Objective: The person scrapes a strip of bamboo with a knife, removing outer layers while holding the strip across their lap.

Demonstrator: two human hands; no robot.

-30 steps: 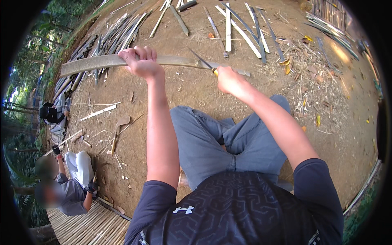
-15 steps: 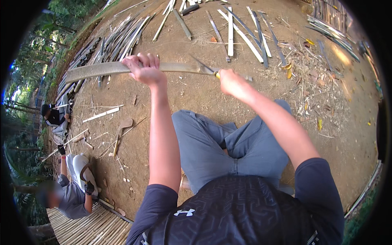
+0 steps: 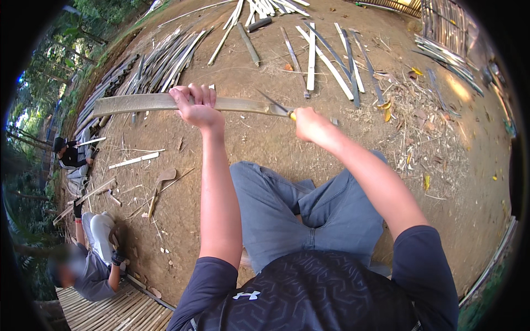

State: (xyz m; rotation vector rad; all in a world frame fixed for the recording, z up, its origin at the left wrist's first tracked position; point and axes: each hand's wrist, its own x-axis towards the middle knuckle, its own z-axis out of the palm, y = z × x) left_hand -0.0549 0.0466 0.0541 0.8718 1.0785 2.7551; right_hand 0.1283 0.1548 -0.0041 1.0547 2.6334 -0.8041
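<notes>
A long flat bamboo slat (image 3: 138, 103) is held level in front of me, above bare earth. My left hand (image 3: 196, 107) is wrapped around its middle. My right hand (image 3: 310, 124) grips the yellowish handle of a knife (image 3: 274, 104), whose dark blade lies against the slat's right end. My knees in grey trousers (image 3: 287, 209) are below both arms.
Split bamboo strips (image 3: 326, 49) lie scattered on the dirt ahead, with a denser pile (image 3: 149, 66) at the left. Shavings and dry leaves (image 3: 408, 116) litter the right. Two other people (image 3: 83, 243) sit at the left beside a woven bamboo mat (image 3: 110, 309).
The slat and both hands have shifted slightly down in the view, and the knife blade stays at the slat's right end.
</notes>
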